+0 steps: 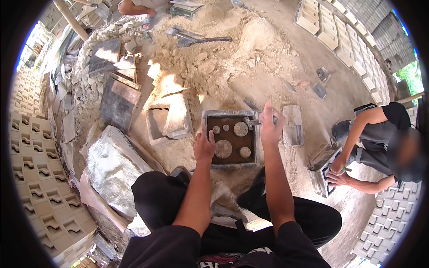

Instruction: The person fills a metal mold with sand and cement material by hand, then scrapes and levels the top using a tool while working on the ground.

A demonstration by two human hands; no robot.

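Note:
A square, grey-rimmed casting frame [230,166] lies on the ground between my knees. Packed brown sand [230,139] fills it, with several round grey discs of different sizes set in, such as the large disc [223,149] and the disc [241,129] at upper right. My left hand [204,145] straddles the frame's left wall, index finger stretched along the rim and the thumb on the inner side. Over the right wall, my right hand [271,127] is closed round a small hand tool [254,122]; its grey metal end reaches the rim beside the upper-right disc. The fist hides its handle.
A co-worker [375,138] crouches at right, hands on another frame [328,178]. Left of mine lies a pale broken block [170,116]; at right, a pale rectangular block [292,126]. Shovels [196,40] and sand heaps [259,33] lie ahead. Stacked blocks [40,165] line the left.

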